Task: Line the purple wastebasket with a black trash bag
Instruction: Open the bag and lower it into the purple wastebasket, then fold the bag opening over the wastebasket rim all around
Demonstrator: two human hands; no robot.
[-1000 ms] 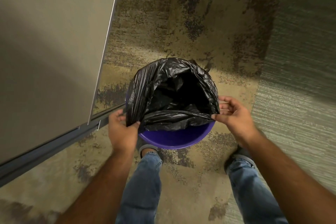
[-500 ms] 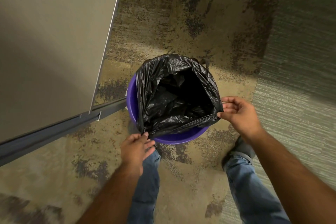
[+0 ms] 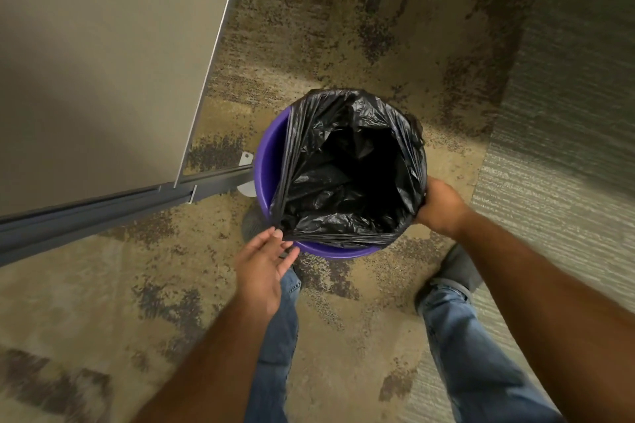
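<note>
Right hand (image 3: 438,204) is now pulling the bag (image 3: 343,189) hem lower over the bin (image 3: 269,161) right rim, gripping it, while left hand (image 3: 263,266), nearer, fingers slack, is touching the near-left corner, sitting just inside the bare left rim.

One wastebasket (image 3: 266,161) is standing here, one trash bag (image 3: 343,182) is sitting in it, and two hands are showing, the left hand (image 3: 261,268) and the right hand (image 3: 439,204), beside one panel (image 3: 103,62).
</note>
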